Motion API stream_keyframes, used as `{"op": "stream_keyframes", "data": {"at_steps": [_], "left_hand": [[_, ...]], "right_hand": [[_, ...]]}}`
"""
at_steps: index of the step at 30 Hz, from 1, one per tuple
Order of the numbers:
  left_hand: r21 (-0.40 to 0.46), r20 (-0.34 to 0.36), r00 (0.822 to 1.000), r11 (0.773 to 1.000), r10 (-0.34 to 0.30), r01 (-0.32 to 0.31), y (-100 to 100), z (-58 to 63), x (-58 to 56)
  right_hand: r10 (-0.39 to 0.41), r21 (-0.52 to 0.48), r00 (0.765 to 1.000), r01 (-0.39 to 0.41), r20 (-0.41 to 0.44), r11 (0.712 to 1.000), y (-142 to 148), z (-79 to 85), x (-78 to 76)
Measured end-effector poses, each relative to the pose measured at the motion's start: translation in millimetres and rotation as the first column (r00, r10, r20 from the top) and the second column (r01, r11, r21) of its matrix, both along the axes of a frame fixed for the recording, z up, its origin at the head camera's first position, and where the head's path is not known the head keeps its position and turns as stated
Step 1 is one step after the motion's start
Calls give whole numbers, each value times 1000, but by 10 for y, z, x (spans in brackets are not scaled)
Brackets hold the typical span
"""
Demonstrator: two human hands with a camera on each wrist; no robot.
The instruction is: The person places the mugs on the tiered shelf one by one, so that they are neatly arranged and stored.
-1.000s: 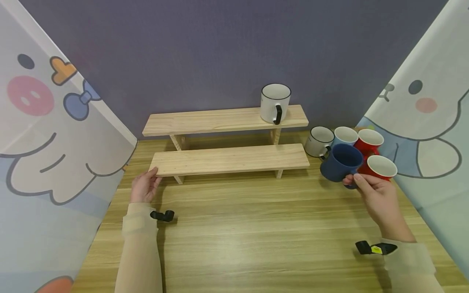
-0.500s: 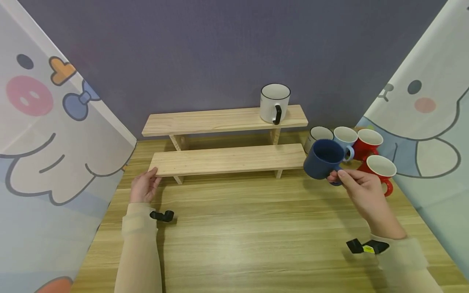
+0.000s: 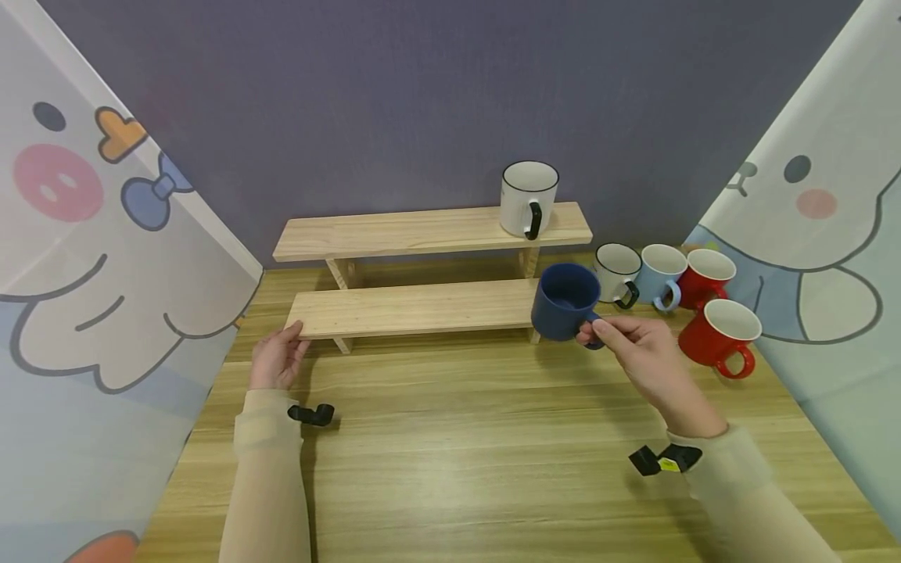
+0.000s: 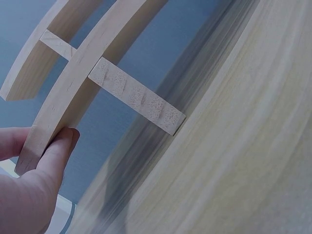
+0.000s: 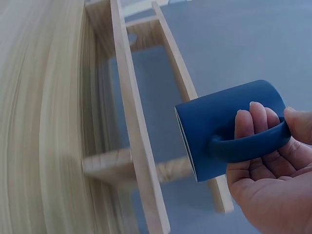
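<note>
My right hand grips a dark blue mug by its handle and holds it in the air over the right end of the lower wooden shelf. In the right wrist view the blue mug hangs beside the shelf boards, with my fingers curled through the handle. My left hand holds the left end of the lower shelf; the left wrist view shows my thumb pressed on the board's edge. A white mug with a black handle stands on the upper shelf.
To the right of the shelves stand a white mug, a light blue mug and two red mugs on the wooden table. Cartoon-printed curtains close in both sides; a purple wall is behind.
My right hand has carried the blue mug leftwards, away from the cluster of mugs to above the lower shelf's right end. The left hand has stayed on the shelf.
</note>
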State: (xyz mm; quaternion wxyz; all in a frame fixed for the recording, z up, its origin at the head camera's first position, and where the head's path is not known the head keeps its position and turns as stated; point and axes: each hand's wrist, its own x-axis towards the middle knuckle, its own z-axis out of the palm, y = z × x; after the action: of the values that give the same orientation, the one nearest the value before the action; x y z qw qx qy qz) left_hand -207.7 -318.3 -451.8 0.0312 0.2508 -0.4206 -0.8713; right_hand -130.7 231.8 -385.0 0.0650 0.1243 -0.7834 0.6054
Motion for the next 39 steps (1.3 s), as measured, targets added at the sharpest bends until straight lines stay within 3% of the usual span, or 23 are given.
{"op": "stream_keyframes", "data": {"at_steps": [7, 22, 39], "left_hand": [[-2, 5, 1000, 1000, -4, 4, 1, 17, -11], [5, 3, 1000, 1000, -10, 10, -13, 15, -33], [-34, 28, 1000, 999, -3, 4, -23, 7, -24]], "right_hand": [[73, -37, 997, -72, 14, 997, -316, 84, -128], [139, -211, 990, -128, 36, 969, -1045, 348, -438], [-6, -317, 1000, 15, 30, 948, -1841, 579, -870]]}}
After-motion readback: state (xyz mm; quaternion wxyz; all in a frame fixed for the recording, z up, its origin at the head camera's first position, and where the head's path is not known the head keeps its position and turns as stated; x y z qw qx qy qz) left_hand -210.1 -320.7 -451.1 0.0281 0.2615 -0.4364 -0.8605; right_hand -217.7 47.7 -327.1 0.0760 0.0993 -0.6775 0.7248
